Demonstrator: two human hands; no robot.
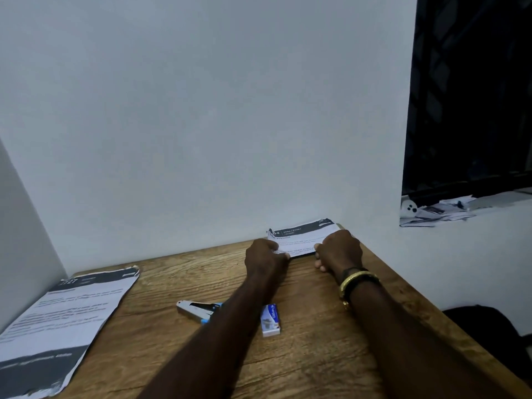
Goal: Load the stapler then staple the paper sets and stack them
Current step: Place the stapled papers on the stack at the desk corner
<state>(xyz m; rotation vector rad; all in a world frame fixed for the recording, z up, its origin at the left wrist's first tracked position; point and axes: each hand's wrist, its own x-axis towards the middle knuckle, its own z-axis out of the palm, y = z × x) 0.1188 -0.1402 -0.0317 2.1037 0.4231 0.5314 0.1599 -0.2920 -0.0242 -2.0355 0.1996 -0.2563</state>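
Observation:
A printed paper set lies at the far right corner of the wooden table, against the wall. My left hand grips its left near edge and my right hand grips its right near edge. A metal stapler with blue trim lies mid-table, partly hidden behind my left forearm. Just right of that forearm sits a small white and blue staple box. Another printed paper stack with dark bands lies at the table's left edge.
White walls close off the table's far side and left side. To the right, a window ledge carries loose papers and a small white object under a dark window. A dark object sits beyond the table's right edge.

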